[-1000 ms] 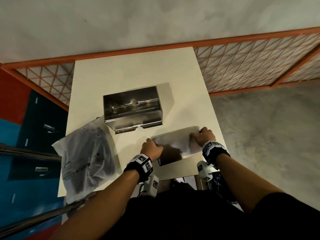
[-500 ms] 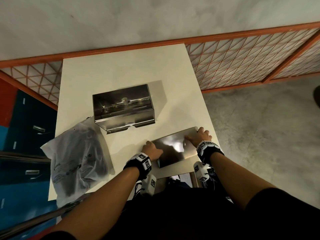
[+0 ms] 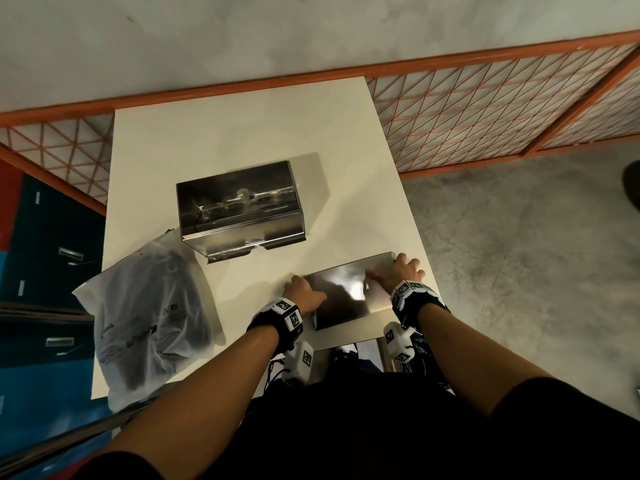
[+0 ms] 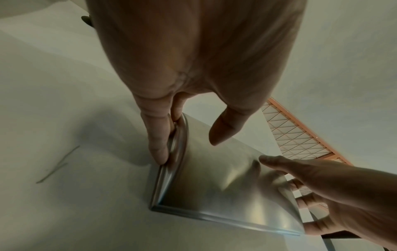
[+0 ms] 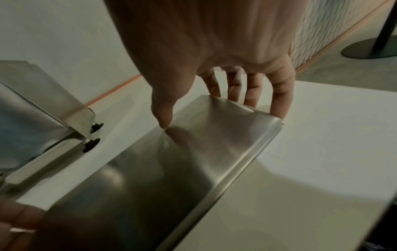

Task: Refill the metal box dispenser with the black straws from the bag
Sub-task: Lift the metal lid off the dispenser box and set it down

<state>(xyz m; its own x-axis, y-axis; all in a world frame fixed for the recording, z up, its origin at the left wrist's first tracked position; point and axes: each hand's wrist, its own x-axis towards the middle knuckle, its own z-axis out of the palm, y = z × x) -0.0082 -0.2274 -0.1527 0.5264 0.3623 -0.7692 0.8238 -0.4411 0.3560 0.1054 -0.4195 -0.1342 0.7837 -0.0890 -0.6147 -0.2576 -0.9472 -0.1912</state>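
I have the metal lid [image 3: 349,289] lying flat on the near right part of the white table [image 3: 221,133], and both my hands are on it. My left hand [image 3: 304,292] takes its left end: the fingers [image 4: 158,135] run down along the rim, curled against the edge, while the thumb hangs just above the top face. My right hand [image 3: 398,273] takes the far right corner, fingers [image 5: 279,95] hooked over the far edge and the thumb tip pressing on the top surface. So each hand grips one end of the lid, with nothing else in either.

The metal box dispenser [image 3: 239,211] stands open-topped near the middle of the table, beyond my hands and a little to the left, apart from the lid. From the right wrist view its small black feet [image 5: 91,144] rest on the table just beside the lid's far left corner.

The bag [image 3: 145,317] of black straws [image 3: 159,296] lies on the table's left side, to the left of my left hand and not touching it, its near end hanging over the table edge. The straws show as a dark mass through the cloudy plastic.

An orange mesh railing [image 3: 485,109] runs behind the table.
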